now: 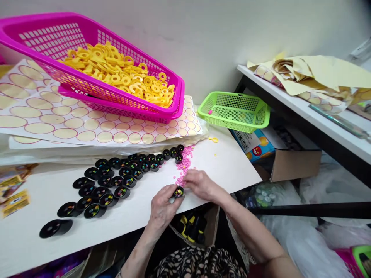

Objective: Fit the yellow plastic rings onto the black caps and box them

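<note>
Near the table's front edge, my left hand (164,206) grips a small round black cup (179,193) between thumb and fingers. Colored bits, some yellow, show inside its mouth. My right hand (201,185) is just to the right of the cup, its fingers bent together at the edge of a strip of loose pink beads (185,164). Whatever those fingertips pinch is hidden. To the left of the hands stand several more black cups (124,172) in loose rows, many with small colored pieces inside.
A pink basket (174,106) of yellow ring-shaped pieces (127,77) rests on sheets of round stickers (72,123). Behind the beads sits a green basket (234,112). On the right are a white shelf (319,112) and an open carton (295,164). Below the table, a box holds black-and-yellow items (191,227).
</note>
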The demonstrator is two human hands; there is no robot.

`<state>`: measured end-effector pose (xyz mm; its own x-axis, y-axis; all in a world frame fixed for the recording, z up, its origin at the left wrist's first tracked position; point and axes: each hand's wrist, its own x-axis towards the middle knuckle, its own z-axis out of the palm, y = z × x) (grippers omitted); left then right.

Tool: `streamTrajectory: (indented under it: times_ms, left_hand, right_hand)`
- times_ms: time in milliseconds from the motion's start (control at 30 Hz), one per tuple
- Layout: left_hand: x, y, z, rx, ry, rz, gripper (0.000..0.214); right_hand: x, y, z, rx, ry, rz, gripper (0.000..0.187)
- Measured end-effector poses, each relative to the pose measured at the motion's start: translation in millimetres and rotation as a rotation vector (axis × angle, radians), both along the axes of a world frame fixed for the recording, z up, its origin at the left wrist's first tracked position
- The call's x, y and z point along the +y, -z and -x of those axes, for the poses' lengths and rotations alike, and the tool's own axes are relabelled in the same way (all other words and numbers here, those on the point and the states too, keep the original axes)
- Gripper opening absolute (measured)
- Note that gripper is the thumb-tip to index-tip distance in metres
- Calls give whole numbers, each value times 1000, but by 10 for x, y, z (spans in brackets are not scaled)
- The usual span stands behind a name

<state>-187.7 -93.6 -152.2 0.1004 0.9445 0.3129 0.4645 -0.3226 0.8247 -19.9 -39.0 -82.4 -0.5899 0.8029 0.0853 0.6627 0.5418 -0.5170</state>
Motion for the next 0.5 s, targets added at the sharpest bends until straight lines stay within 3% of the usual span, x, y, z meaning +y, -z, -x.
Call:
streamTrajectory:
  times_ms: [33, 100, 200, 267, 367, 500]
  left_hand:
    - [3, 4, -1, 2, -10, -9, 25]
    - [2, -2, -5, 5, -25, -11, 24]
    - [-13, -36, -18, 3, -34, 2, 22]
    - [-28, -57, -33, 4, -40, 15, 21]
    - [-44, -60, -55, 0, -51, 40, 25]
    - [-52, -60, -44, -53, -64, 66, 40]
  right_hand:
    - [138, 18, -101, 24, 112, 27, 10]
    - [453, 51, -325, -47, 509, -8, 9]
    - [914, 101, -656, -98, 805, -75, 27]
    - [1151, 144, -830, -129, 890, -69, 32]
    - [1364, 213, -995, -152, 886, -30, 23]
    - [1310, 237, -1066, -118, 857, -34, 23]
